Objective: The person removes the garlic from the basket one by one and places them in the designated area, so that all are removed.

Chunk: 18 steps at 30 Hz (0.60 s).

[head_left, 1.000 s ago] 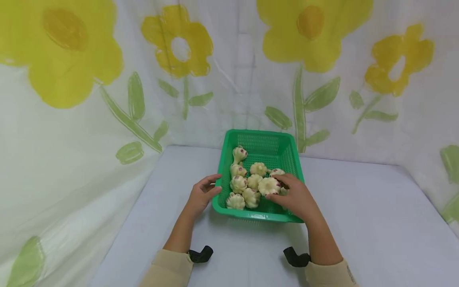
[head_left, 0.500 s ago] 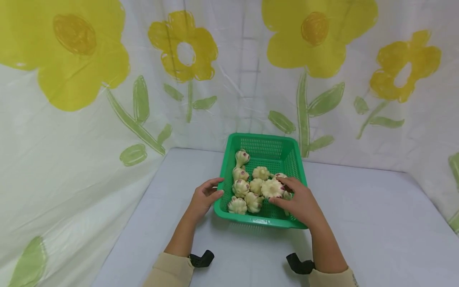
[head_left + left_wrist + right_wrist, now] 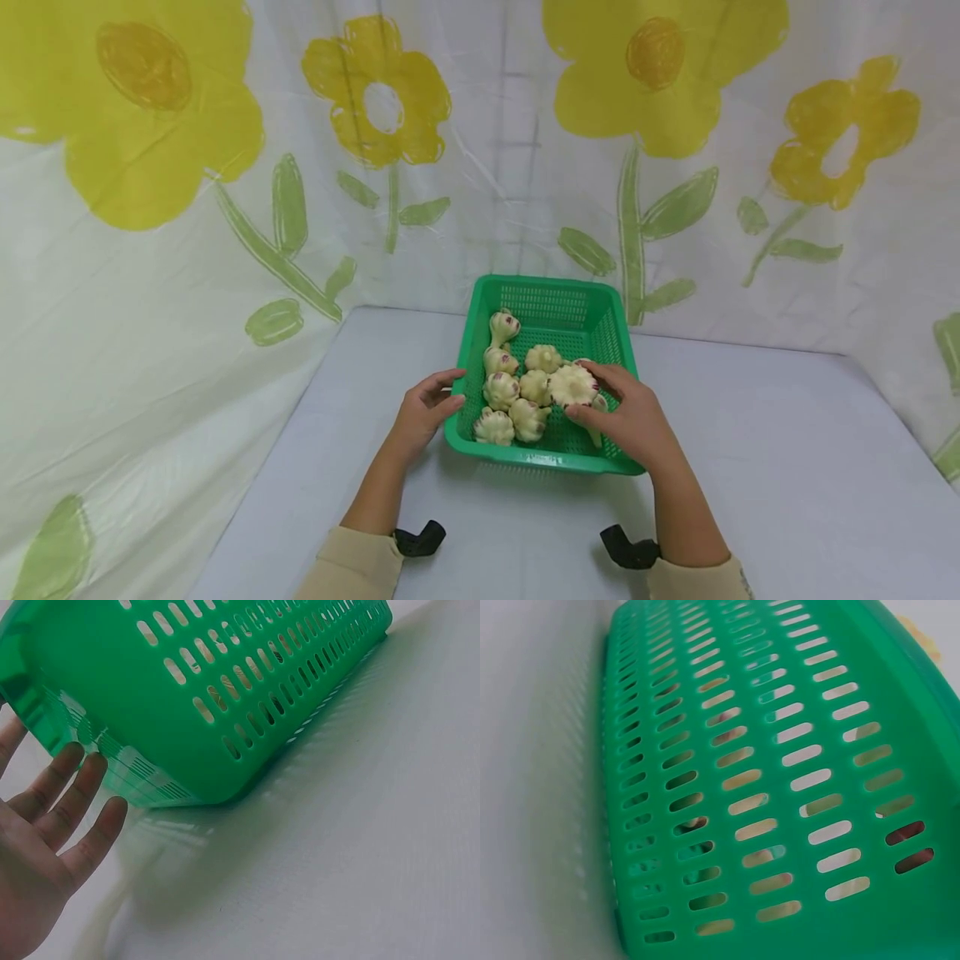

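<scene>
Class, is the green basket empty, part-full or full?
Part-full: garlic bulbs lie inside the basket, but bare floor shows toward its far side.

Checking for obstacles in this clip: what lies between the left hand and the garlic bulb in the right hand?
In the head view, the left wall of the green basket, then other garlic bulbs before the held bulb.

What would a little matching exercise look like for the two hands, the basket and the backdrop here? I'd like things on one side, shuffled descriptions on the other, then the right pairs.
Things
1. left hand
2. right hand
3. basket
4. backdrop

Descriptions
A. holding a garlic bulb
B. white with yellow flowers
C. at the basket's side, holding no bulb
D. green, with slotted walls

Right pairs: 1-C, 2-A, 3-D, 4-B
</scene>
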Motion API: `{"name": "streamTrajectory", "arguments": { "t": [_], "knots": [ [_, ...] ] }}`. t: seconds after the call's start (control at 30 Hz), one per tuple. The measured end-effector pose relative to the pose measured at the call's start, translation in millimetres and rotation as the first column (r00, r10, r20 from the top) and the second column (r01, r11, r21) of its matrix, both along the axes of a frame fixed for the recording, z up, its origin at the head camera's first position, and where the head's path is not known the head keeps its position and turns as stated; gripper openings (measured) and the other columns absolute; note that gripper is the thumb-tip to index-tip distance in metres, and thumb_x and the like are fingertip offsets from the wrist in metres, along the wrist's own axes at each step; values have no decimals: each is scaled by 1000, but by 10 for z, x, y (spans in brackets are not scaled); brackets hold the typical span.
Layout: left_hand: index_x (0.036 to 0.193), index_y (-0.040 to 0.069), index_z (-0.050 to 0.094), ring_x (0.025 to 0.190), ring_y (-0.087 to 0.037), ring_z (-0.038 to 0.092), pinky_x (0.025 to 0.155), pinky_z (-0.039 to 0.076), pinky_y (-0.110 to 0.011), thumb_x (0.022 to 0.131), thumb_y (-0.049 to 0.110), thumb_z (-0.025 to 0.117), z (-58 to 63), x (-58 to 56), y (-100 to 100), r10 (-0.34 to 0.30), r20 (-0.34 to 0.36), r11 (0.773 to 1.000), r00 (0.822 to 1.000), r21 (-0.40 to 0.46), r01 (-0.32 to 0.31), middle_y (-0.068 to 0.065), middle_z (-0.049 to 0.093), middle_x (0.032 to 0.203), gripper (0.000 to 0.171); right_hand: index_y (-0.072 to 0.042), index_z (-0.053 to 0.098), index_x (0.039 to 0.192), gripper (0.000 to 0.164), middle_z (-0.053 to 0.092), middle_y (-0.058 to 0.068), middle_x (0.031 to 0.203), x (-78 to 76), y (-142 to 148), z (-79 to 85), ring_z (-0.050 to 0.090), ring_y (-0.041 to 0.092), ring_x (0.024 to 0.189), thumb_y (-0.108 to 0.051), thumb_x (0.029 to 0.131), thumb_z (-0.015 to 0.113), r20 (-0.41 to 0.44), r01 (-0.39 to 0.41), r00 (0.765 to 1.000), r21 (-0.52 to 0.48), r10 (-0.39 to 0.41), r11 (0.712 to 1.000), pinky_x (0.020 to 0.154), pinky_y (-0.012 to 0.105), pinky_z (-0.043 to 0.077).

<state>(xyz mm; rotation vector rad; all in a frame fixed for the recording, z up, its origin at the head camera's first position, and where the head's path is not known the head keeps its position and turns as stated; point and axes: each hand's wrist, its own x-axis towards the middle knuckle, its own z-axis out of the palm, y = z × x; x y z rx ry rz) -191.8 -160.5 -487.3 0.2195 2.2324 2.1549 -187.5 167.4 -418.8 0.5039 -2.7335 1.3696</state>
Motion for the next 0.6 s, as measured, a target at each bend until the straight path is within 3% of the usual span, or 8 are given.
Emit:
{"name": "streamTrajectory", "arguments": {
  "t": [0.27, 0.6],
  "knots": [
    [133, 10, 59, 111, -23, 60, 86, 53, -24, 93, 20, 68, -10, -3, 2, 3, -4, 1000, 1000, -2, -3, -18, 56, 129, 43, -16, 52, 143, 72, 56, 5, 134, -3, 15, 0, 54, 28, 127, -42, 82, 79, -1, -1, 1000, -46, 1, 999, 104, 50, 45],
    [134, 12, 59, 113, -24, 59, 87, 52, -24, 92, 21, 69, 8, -6, 10, 7, 10, 1000, 1000, 0, -7, -16, 56, 131, 44, -19, 54, 141, 67, 57, 3, 131, 12, 16, 17, 55, 24, 123, -39, 82, 79, -12, 2, 1000, -75, -2, 997, 104, 47, 45]
  ]
}}
